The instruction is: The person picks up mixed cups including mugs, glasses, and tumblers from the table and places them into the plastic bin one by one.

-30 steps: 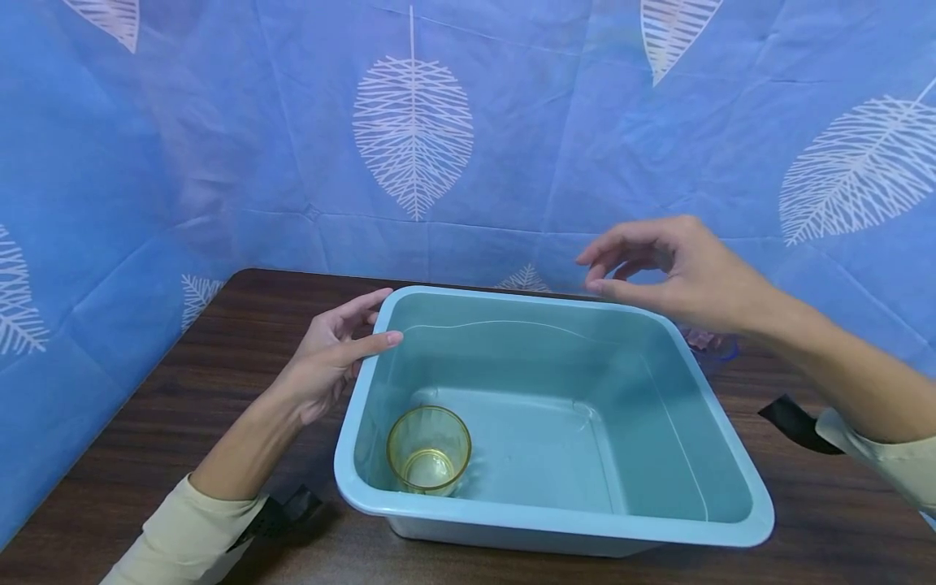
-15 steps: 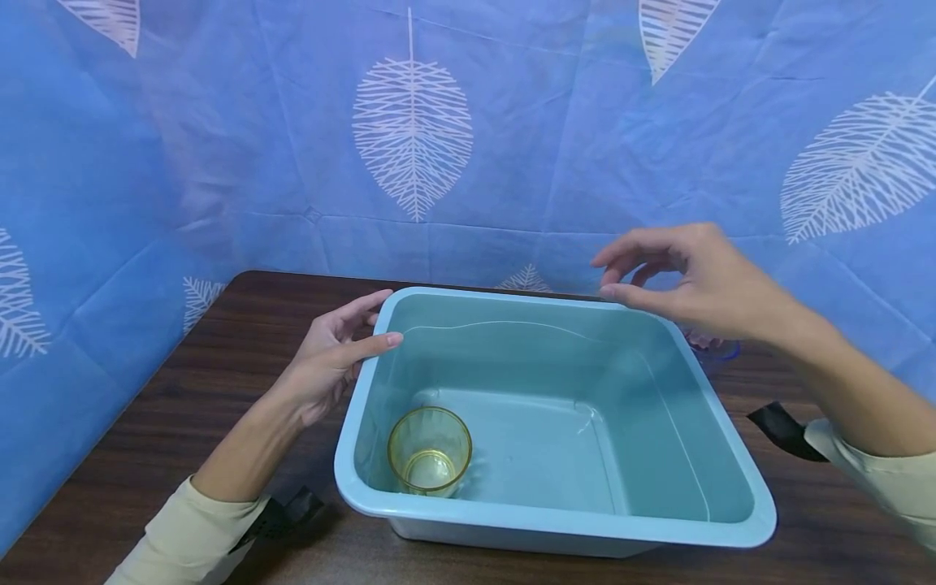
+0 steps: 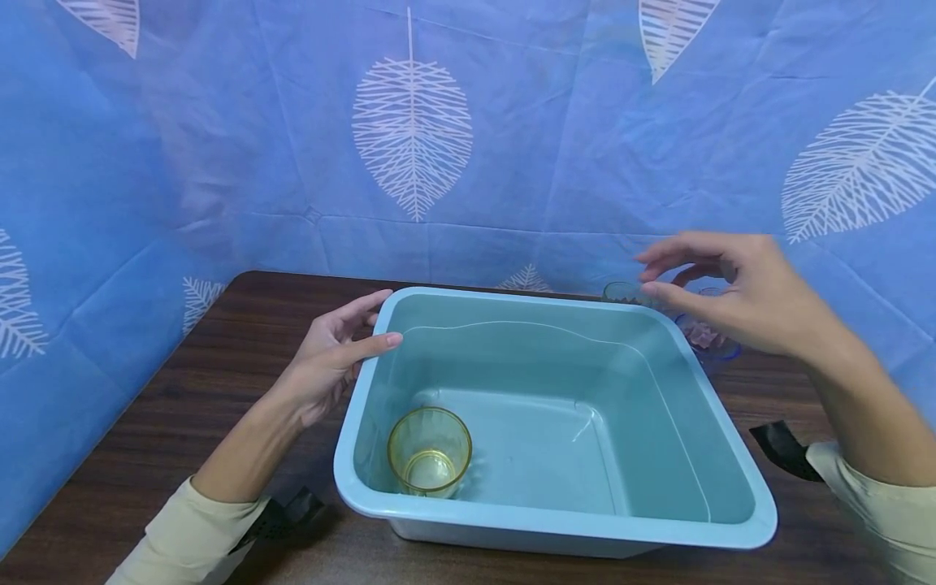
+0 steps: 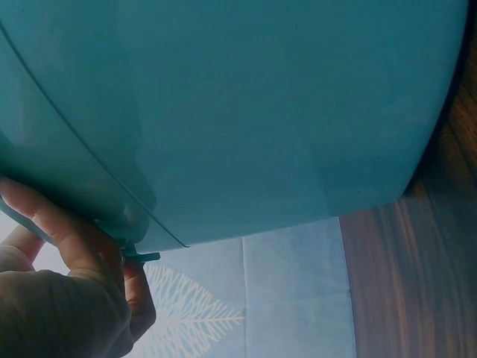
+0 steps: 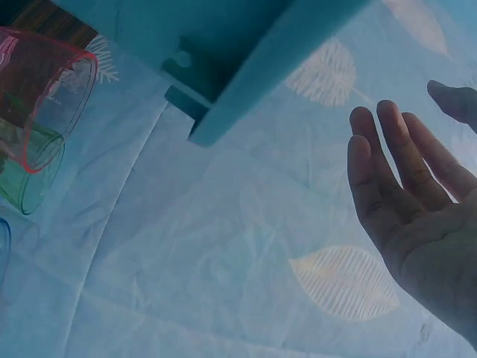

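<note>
A light blue plastic basin [image 3: 541, 524] stands on the dark wooden table. My left hand [image 3: 329, 357] grips its left rim near the far corner, thumb over the edge and fingers outside; the left wrist view shows those curled fingers [image 4: 71, 231] against the basin wall. Inside, a yellow-tinted glass [image 3: 430, 451] stands upright by the near left corner. My right hand [image 3: 731, 284] hovers above the far right corner with fingers loosely bent, holding nothing. Beneath and behind it, partly hidden, are a green-rimmed glass [image 3: 620, 291] and a blue-rimmed glass [image 3: 708, 340] with something pinkish showing in it.
In the right wrist view, a red-rimmed glass [image 5: 63, 104] overlaps a green glass [image 5: 37, 175] beside the basin. A blue cloth with white leaf prints [image 3: 504, 146] hangs behind the table [image 3: 241, 341]. Black straps [image 3: 782, 447] hang at both sleeves.
My right hand has moved right and slightly lower in the head view, uncovering more of the glasses behind the basin. The left hand, basin and yellow glass stay where they were.
</note>
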A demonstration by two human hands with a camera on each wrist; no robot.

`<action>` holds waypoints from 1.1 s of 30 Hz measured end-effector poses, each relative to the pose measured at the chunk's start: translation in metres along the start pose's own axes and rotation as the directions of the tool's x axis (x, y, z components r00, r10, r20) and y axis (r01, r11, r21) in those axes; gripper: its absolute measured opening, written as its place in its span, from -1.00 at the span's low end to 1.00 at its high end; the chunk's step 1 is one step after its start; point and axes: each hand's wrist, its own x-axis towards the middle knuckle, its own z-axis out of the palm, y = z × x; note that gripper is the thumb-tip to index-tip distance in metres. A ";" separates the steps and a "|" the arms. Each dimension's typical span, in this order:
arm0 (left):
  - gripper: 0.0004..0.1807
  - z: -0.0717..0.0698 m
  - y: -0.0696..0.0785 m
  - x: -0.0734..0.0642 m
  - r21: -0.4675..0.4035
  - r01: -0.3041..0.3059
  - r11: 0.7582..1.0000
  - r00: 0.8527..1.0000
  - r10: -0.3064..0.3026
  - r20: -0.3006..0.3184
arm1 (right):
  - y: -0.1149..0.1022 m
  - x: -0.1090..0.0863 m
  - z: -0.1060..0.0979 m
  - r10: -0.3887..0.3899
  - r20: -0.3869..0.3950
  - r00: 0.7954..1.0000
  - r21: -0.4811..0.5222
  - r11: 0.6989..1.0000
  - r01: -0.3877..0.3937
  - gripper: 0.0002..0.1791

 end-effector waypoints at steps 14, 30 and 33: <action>-0.30 0.000 0.000 0.000 0.018 0.002 1.000 1.000 -0.002 -0.010 | 0.013 -0.013 0.002 0.068 -0.054 0.996 0.058 0.996 -0.065 -0.67; -0.30 0.000 0.002 -0.001 0.023 -0.001 1.000 1.000 0.001 -0.002 | 0.028 -0.029 0.010 0.069 -0.132 0.989 0.142 0.989 -0.050 -0.66; -0.30 -0.001 0.002 -0.001 0.021 -0.004 1.000 1.000 0.004 -0.004 | 0.034 -0.032 0.010 0.032 -0.166 0.986 0.152 0.988 -0.006 -0.63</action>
